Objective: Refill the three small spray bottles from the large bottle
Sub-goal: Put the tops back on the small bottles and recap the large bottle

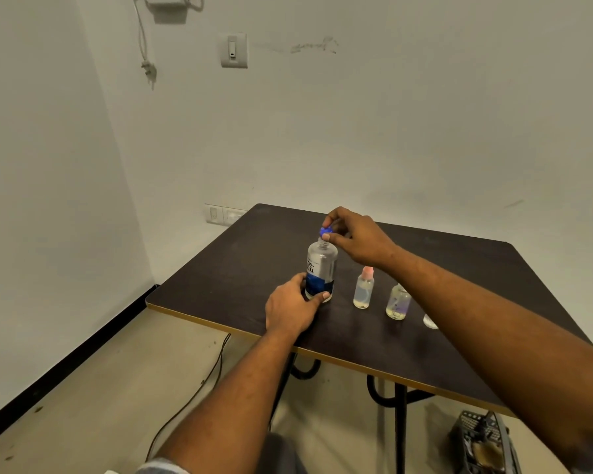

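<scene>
While your left hand [290, 311] grips the base of the large bottle [320, 271] from its 7 o'clock side, thumb curled across the blue label and fingers round the back, the bottle stands upright on the dark table [240, 268], not far from the near edge. Off toward 4 o'clock from it runs a row: the pink-topped spray bottle [363, 289] just beside it, the second spray bottle [397, 302] further along, and the third spray bottle [430, 321], only a pale sliver beside your right forearm. Beyond, at the large bottle's 12 o'clock, your right hand [360, 239] pinches the blue cap [325, 230] between thumb and fingertips directly over the neck, whose threads show bare; whether cap and neck touch, you cannot tell. On the wall at 11 o'clock sits a switch [233, 50].
</scene>
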